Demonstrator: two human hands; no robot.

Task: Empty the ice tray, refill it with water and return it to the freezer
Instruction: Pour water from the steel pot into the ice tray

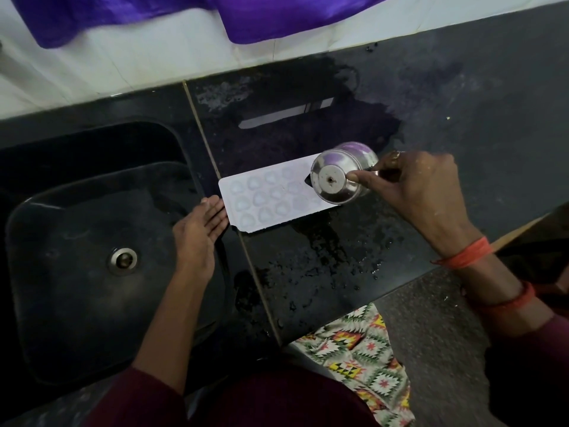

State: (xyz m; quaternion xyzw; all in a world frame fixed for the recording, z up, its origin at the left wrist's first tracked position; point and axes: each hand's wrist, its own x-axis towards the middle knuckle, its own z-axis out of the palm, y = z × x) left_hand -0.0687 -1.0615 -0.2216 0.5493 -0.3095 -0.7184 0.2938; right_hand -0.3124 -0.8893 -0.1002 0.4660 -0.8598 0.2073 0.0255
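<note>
The ice tray (pixel 264 198) lies flat on the dark table (pixel 462 118), just right of the sink (pixel 77 211). The person's left hand (pixel 197 238) is flat, its fingers (pixel 217 211) straight and released, their tips touching the tray's short left end, likely to keep the light tray from sliding while it fills. The right hand (pixel 415 186) has its fingers grasping a steel cup (pixel 338 177), which is tipped far over. The cup's base faces the camera and its hidden mouth is turned toward the tray's right end. This looks like the refill step, though no stream of water can be made out. The cup covers the cells beneath it, so their level cannot be judged. Pooled water (pixel 323 251) lies on the table around the tray, which could make the tray slippery to lift. A purple cloth (pixel 292 16) hangs at the far wall, and a patterned cloth (pixel 360 349) shows below the table's near edge
</note>
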